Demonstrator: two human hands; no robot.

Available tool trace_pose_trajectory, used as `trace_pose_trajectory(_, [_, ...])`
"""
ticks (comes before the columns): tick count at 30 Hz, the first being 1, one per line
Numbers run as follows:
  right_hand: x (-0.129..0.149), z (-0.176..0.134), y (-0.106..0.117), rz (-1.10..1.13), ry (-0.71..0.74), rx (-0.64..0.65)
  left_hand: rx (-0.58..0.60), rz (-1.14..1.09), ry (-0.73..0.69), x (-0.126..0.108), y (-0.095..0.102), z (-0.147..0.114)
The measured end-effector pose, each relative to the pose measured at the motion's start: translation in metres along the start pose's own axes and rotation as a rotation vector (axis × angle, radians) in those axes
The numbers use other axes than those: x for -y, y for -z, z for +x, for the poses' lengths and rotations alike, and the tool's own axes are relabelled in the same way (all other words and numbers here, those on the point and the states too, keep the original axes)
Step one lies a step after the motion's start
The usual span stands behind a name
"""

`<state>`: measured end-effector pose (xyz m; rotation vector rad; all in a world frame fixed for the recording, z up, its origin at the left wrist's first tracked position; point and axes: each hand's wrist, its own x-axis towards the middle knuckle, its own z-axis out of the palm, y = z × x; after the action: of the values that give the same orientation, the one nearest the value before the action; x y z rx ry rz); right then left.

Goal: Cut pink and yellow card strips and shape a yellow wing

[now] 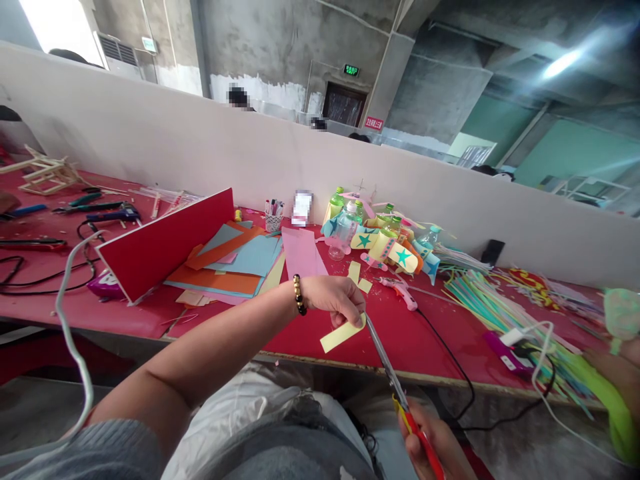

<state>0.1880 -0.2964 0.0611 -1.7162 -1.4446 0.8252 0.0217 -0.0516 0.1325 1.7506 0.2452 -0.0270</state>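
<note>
Pinched in my left hand (337, 298) is a pale yellow paper strip (336, 337), one end hanging down to the left above the table front. My right hand (425, 433), low at the bottom right, grips scissors (417, 427) with red and yellow handles. Their long metal blades point up and left, with the tips right at the strip's curled end beside my left fingers. Whether the blades are touching the paper I cannot tell. Small yellow paper pieces (354, 272) lie on the table just beyond my left hand.
On the red table (310, 327), coloured paper sheets (250, 257) lie left beside a red divider (170, 247). Bottle airplanes (385, 240), a pink glue gun (400, 291), a pen cup (273, 221) and a phone (302, 207) stand or lie behind. Coloured strips (485, 300) and a purple power strip (507, 355) are right.
</note>
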Motion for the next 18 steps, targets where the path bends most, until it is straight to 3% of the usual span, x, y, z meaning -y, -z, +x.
trace_pose_trajectory(12, [-0.011, 0.006, -0.006, -0.024, 0.028, 0.002, -0.020, -0.060, -0.006, 0.007, -0.001, 0.000])
trace_pose_trajectory(18, [-0.024, 0.001, -0.010, 0.000, -0.001, -0.042, -0.145, -0.160, -0.060, 0.023, 0.000, -0.003])
